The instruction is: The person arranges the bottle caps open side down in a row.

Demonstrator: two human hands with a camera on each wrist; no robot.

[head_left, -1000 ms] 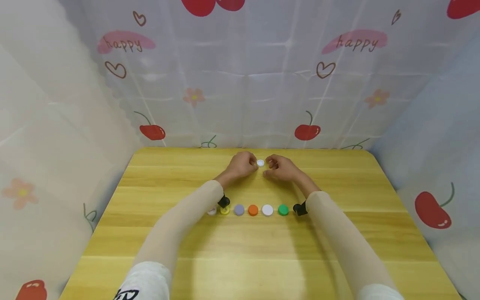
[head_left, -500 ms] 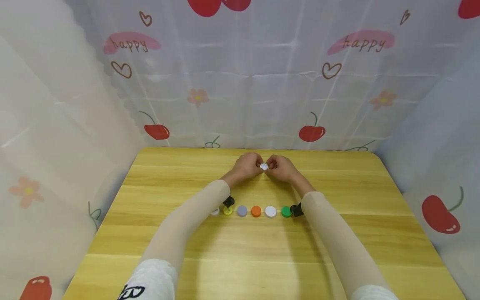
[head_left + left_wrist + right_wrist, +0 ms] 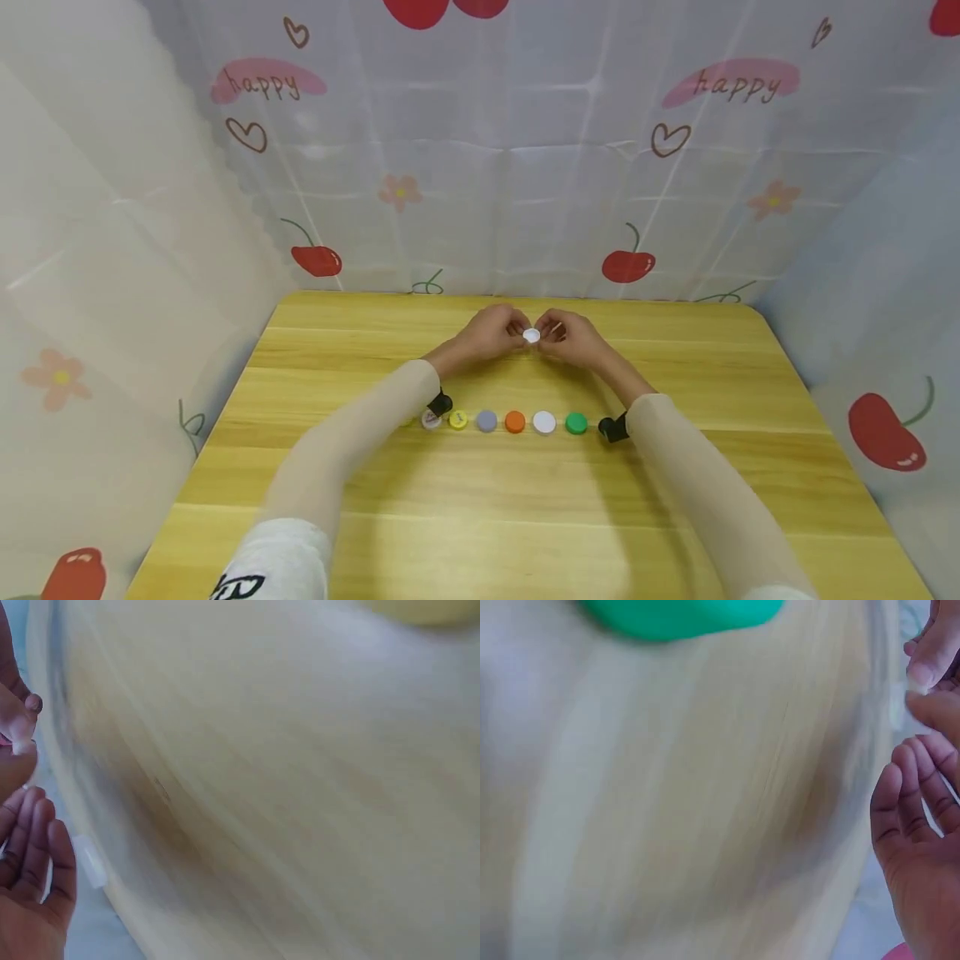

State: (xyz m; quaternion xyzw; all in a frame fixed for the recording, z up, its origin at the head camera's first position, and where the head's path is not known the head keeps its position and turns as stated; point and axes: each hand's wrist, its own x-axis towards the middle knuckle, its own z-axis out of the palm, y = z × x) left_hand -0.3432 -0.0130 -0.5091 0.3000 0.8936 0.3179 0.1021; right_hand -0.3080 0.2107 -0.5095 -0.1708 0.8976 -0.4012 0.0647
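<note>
At the far side of the table, a small white bottle cap (image 3: 531,335) is tilted between both hands, its hollow side showing in the head view. My left hand (image 3: 491,332) pinches its left edge with thumb and fingers. From the other side my right hand (image 3: 572,337) pinches the right edge. In the left wrist view the left hand (image 3: 34,877) has its remaining fingers loosely bent. Similar bending shows on the right hand (image 3: 922,817) in the right wrist view. The fingertips largely hide the cap in both wrist views.
Nearer to me, several caps lie in a row: a white-topped one (image 3: 431,419), a yellow one (image 3: 458,420), then purple (image 3: 487,421), orange (image 3: 515,422), white (image 3: 544,422) and green (image 3: 576,423). My left forearm partly covers the row's left end. A patterned curtain (image 3: 480,208) borders the wooden table (image 3: 480,492).
My right hand, apart from the white bottle cap at first, has closed in on it from the right. The cap has tilted and come slightly nearer. The row of caps stays put.
</note>
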